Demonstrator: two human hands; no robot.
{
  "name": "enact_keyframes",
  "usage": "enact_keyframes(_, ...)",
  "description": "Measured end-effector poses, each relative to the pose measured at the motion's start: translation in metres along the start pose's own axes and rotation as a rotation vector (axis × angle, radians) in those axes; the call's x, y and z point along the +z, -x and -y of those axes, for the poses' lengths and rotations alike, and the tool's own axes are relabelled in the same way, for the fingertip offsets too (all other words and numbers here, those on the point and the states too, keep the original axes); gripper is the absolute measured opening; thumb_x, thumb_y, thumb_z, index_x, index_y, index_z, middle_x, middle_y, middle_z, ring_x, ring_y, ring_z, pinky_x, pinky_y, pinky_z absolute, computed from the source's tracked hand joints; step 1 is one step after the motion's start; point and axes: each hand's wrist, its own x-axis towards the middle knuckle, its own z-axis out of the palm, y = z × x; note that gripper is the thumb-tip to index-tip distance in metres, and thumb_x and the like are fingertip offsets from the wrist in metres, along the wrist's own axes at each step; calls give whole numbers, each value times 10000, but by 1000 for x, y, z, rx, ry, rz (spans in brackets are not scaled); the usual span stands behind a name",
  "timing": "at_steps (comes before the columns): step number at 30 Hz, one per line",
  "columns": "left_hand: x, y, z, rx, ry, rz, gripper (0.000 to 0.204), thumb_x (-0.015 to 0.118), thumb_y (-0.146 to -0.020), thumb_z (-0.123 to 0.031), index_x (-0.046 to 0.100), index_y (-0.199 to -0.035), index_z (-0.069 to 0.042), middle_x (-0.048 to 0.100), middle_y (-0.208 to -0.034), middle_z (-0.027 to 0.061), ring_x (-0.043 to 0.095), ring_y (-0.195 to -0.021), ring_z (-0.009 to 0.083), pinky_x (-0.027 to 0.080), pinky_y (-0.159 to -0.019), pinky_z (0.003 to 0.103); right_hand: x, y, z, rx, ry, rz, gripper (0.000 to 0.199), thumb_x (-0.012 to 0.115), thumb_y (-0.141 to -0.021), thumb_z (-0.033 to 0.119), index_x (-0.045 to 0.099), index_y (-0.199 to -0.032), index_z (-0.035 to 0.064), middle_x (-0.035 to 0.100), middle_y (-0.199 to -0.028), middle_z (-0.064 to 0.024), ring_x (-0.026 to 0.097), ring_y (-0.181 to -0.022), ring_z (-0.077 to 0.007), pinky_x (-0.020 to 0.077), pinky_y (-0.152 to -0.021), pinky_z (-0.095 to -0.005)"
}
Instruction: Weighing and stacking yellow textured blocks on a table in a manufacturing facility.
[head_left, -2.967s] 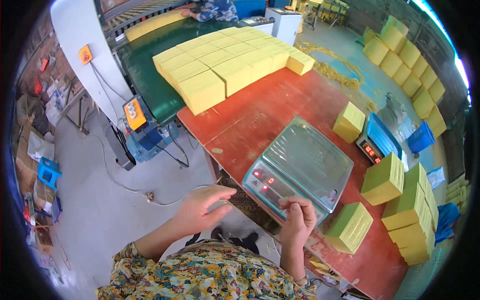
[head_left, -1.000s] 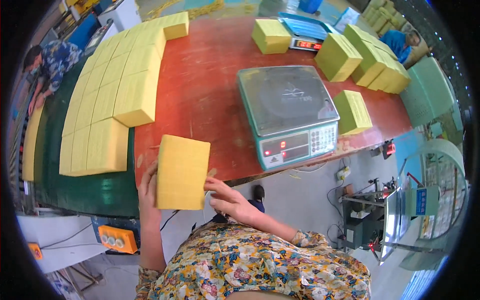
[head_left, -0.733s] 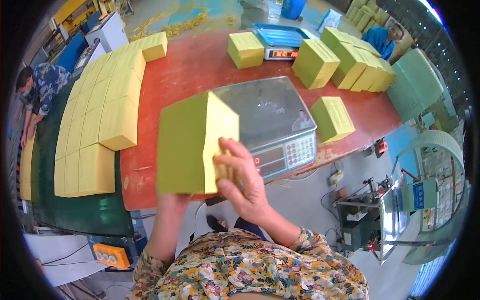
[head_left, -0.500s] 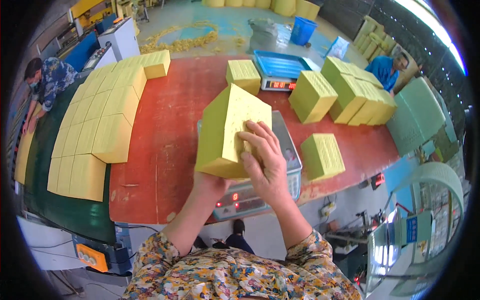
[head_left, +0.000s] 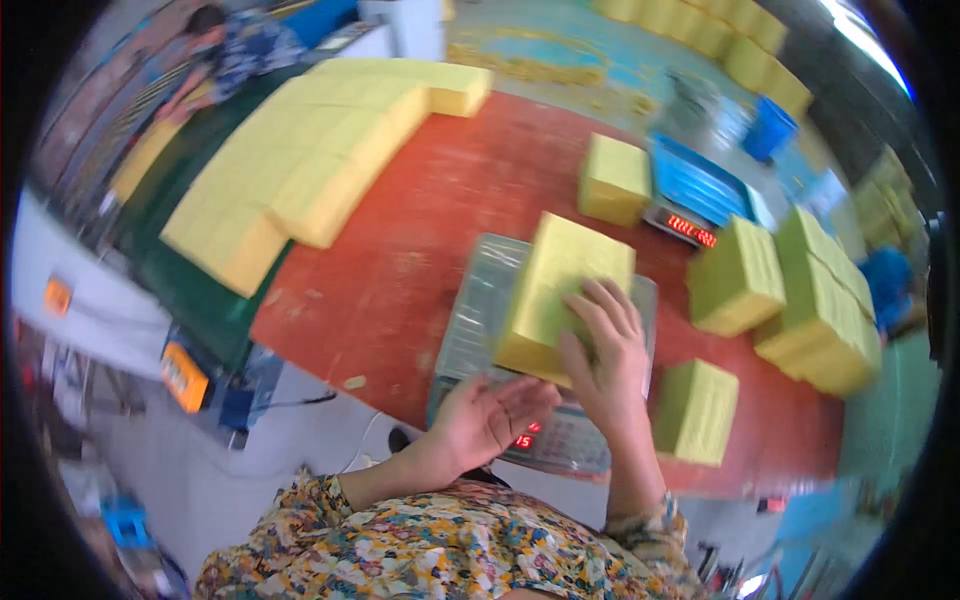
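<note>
A rough-textured yellow block [head_left: 560, 270], which looks like a thick stack of paper, rests on the tray of the near scale [head_left: 468, 320]. My right hand [head_left: 610, 350] lies on the block's right side with its fingers spread. Just in front of the block is my left hand [head_left: 490, 422], palm up and fingers stretched out, holding nothing. It hovers over the scale's front panel and partly covers the lit red display. Whether its fingertips touch the block's lower edge is hard to make out.
Joined yellow blocks [head_left: 300, 150] line the green belt [head_left: 140, 235] at left, where a co-worker [head_left: 235, 50] leans in. On the red table [head_left: 400, 250], a second scale [head_left: 700, 180] stands beyond, with more blocks [head_left: 815, 310] at right. One block [head_left: 697, 412] sits near my right hand.
The block has come down from the air onto the scale. My left hand has left its underside and opened. My view has turned, shifting the table's things about.
</note>
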Motion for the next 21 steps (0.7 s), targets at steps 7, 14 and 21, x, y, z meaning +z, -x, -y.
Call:
enact_keyframes(7,-29,28,-101,256,-496,-93,474,365,-1037,-348,523,-1330,-11,627,-1262,178,617,-1148,307,490,-993,440,-11,16,17,15,142,-60,369,638,-745,-12,642,-1113,7,618,-1244,-169,479,-1292,-410,346,-1078,-516)
enact_keyframes(14,-64,5,-351,1171,-1756,-867,718,626,-868,-524,536,-1282,56,554,-1318,243,514,-1249,355,399,-1055,407,-4,11,87,-127,-217,-99,312,587,-740,-44,662,-1040,-1,662,-1122,-172,565,-1184,-410,434,-1015,-490)
enact_keyframes(21,-59,-47,-439,973,-2409,-995,940,704,-730,-626,487,-1309,82,454,-1406,265,412,-1341,364,359,-1105,426,74,16,141,5,-337,50,244,638,-767,-48,670,-1003,8,678,-1061,-155,625,-1086,-354,486,-945,-433)
